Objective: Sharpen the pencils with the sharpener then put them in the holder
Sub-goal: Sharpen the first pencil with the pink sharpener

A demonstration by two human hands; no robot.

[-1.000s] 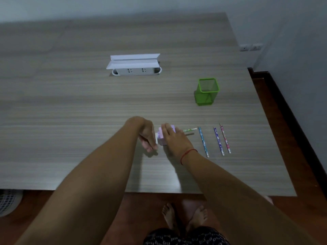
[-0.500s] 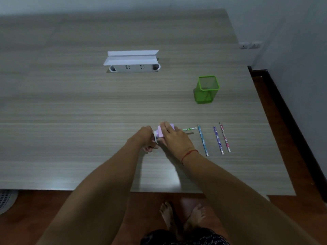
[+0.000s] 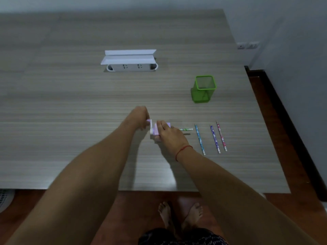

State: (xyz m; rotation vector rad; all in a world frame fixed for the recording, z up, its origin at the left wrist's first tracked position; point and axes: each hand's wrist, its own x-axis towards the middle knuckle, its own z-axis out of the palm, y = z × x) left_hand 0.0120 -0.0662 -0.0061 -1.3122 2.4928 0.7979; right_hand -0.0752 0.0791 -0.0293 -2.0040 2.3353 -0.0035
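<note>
Left hand [image 3: 140, 115] grips the crank [image 3: 150, 124] on the left end of the sharpener [image 3: 156, 131], fingers curled round its lilac knob. The hand now sits at the top of the turn, on the far side; a second ago it hung low on the near side, so roughly half a turn has gone by. Right hand [image 3: 169, 135] clamps down over the sharpener body, fingers draped across the top, thumb on the near face, pinning it to the table [image 3: 70, 112] a little in from the near edge. Green pencil [image 3: 185, 129] pokes out of the right end, level with the table, its tip hidden inside. Sharpener and pencil sit as they did; only the crank has moved. Judgement: first pencil mid-sharpening, more turns likely. Three pencils wait flat just to the right, towards the right edge: blue [image 3: 200, 139], purple [image 3: 215, 138], pink [image 3: 221, 137], apart from one another. Green mesh holder [image 3: 205, 89] stands upright beyond them, nothing visible in it.
</note>
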